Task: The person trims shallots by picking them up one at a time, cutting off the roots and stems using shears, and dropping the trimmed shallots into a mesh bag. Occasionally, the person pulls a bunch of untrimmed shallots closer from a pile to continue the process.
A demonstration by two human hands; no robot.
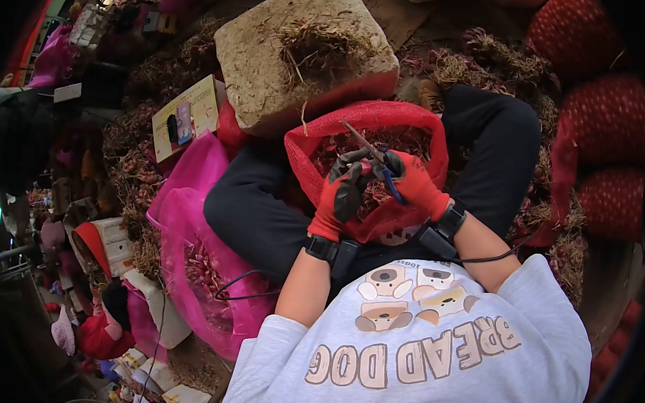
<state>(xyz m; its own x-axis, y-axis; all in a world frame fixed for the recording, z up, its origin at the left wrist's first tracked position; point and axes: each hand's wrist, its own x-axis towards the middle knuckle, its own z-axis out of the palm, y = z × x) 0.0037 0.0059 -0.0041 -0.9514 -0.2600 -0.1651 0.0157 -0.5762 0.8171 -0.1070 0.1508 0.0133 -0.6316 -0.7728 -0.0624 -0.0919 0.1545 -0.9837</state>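
From afar, I am seeing a gloved left hand (343, 189) pinching a small reddish bulb (366, 168) at the center of the frame. Just beside it, the right hand (417, 183) is gripping blue-handled scissors (362, 141), whose blades are pointing toward the upper left. Both hands are working above an open red mesh bag (439, 145) (more bulbs are showing inside), which is lying between bent legs. A pale block (257, 59) is sitting at upper center, and a pink net bag (183, 223) is slumping left of center.
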